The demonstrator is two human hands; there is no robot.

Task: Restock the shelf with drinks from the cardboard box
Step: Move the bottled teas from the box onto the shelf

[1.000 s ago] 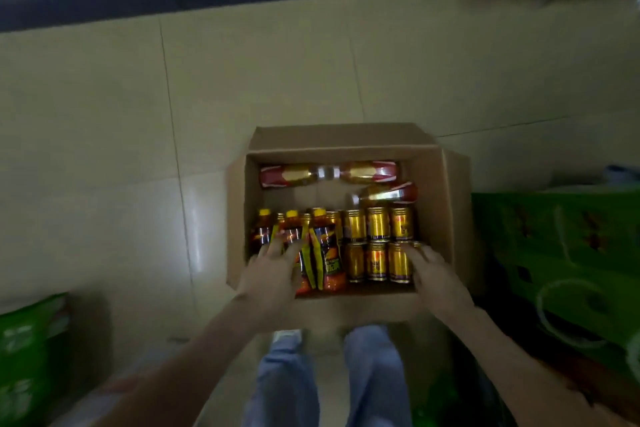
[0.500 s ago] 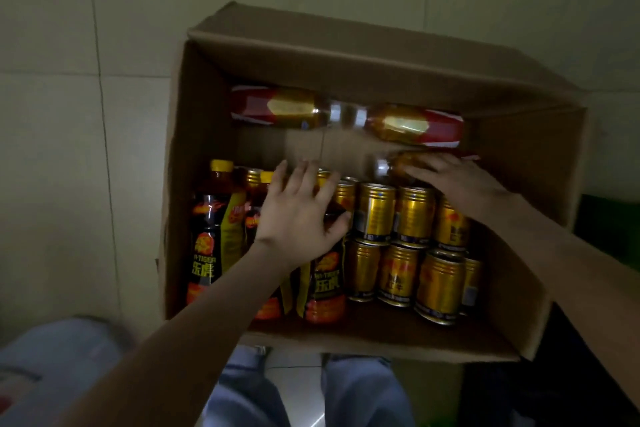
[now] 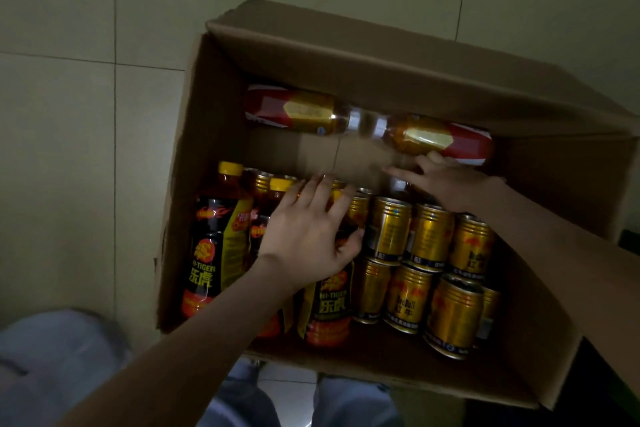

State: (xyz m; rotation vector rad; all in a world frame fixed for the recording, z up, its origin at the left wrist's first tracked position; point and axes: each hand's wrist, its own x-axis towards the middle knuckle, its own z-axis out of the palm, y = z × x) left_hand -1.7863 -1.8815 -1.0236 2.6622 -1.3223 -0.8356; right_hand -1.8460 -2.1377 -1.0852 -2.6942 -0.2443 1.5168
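Cardboard box [image 3: 207, 156] of bottles [image 3: 211, 246]: left hand [image 3: 304, 236] spread over them; right hand [image 3: 450, 187], grip impossible to tell.

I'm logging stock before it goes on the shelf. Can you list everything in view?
Cardboard box: one, brown, open, on the floor.
Lying bottles: two showing, red and gold, end to end along the box's far wall.
Upright bottles: at least three, yellow caps, black-and-orange labels, near left of the box.
Cans: about eight, gold, two rows, near right of the box.
Floor: pale tiles, around the box.
Legs: blue trousers, bottom edge.
Left hand: resting on the upright bottles.
Right hand: above the back cans, beside one lying bottle.
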